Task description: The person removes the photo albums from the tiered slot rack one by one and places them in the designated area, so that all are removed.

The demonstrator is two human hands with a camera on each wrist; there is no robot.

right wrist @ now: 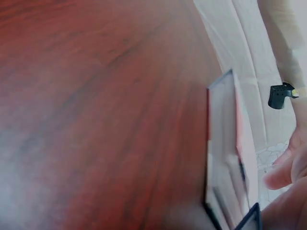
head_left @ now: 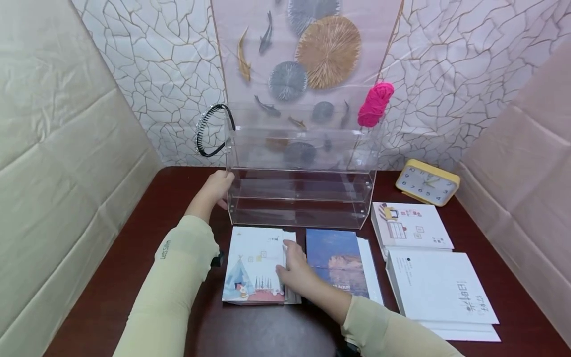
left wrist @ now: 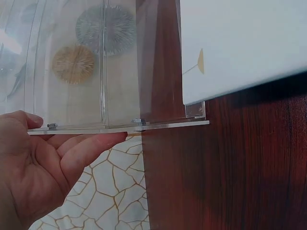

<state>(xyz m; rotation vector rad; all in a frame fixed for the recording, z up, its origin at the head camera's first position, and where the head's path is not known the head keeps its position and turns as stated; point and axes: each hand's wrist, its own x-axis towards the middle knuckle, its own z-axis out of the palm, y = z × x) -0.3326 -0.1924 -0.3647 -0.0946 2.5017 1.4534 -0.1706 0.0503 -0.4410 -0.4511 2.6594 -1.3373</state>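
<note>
My left hand (head_left: 219, 187) grips the left side panel of a clear acrylic rack (head_left: 299, 218); in the left wrist view the thumb is on one side of the panel (left wrist: 168, 125) and the fingers lie along the other. In front of the rack, a white photo album (head_left: 254, 263) with a tent drawing lies flat on the table. My right hand (head_left: 296, 265) is at that album's right edge, thumb and forefinger apart over the cover in the head view. From the right wrist, the album's page edges (right wrist: 223, 139) show, with the fingers close over the cover.
Right of my right hand lies a blue album (head_left: 334, 258) with a cliff picture. Farther right are two white albums (head_left: 415, 225), one partly over the other, and a yellow clock (head_left: 428, 182). A black headband (head_left: 202, 129) hangs on the rack's left; pink yarn (head_left: 375, 105) tops its right.
</note>
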